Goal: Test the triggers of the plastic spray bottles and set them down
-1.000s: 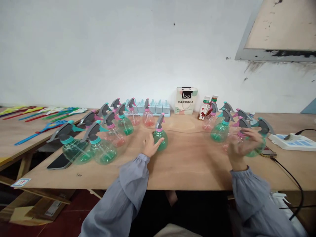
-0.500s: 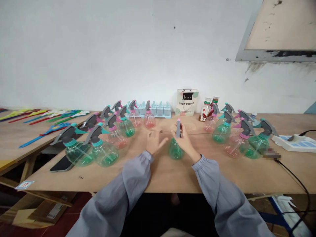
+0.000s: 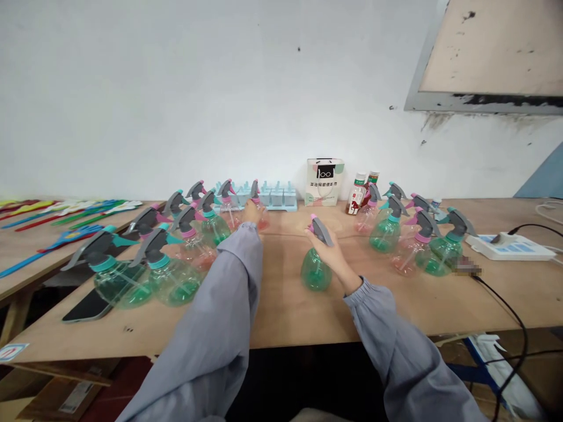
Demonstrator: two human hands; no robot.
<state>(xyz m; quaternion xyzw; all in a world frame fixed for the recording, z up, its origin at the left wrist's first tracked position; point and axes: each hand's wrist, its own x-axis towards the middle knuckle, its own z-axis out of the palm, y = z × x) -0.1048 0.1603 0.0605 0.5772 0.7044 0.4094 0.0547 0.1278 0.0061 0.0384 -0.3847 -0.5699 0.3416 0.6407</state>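
Wooden table: green spray bottle near centre, its neck grasped by the right hand (a firm, level hold should serve best). Farther back: pink spray bottle, left hand at its neck, grip untellable.

Clear green on the centre bottle, with grey and pink on its sprayer. Clear pink on the far bottle left of centre. Green with turquoise collars on the near-left bottles. Plain grey-blue on both sleeves. Cream with a black block, green and pink patches on the far bag. Light brown on the counter.
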